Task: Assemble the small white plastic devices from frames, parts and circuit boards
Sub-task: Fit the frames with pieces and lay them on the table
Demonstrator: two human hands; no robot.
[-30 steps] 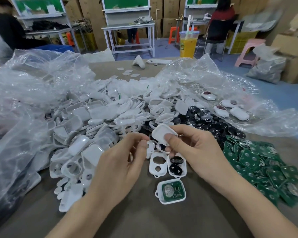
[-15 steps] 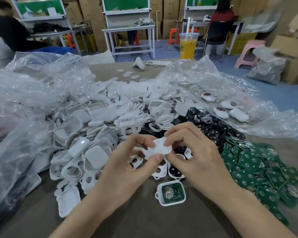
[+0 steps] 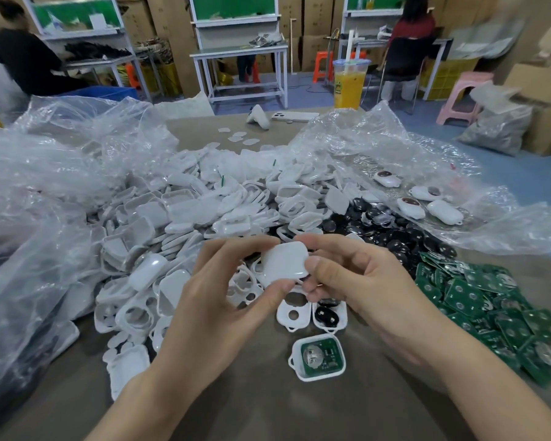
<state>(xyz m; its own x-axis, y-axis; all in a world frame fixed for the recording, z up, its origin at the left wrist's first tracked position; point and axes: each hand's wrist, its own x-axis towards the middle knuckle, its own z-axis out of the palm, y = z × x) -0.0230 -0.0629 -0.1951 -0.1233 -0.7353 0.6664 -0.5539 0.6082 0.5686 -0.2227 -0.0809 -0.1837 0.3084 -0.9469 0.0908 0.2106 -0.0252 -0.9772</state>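
Both hands on one piece at centre frame: the left hand pinched the white cover between thumb and fingertips at its left side, and the right hand pinched its right edge, held above the table. A second earlier the right hand alone had it; half a second earlier both held it lower and more edge-on, and now its smooth face was turned up. Below, the frame with a circuit board had stayed put, as had the two open frames just above it. White parts were heaped at left, green circuit boards at right. At upper centre-right, the green label on the drink cup was too blurred to read.
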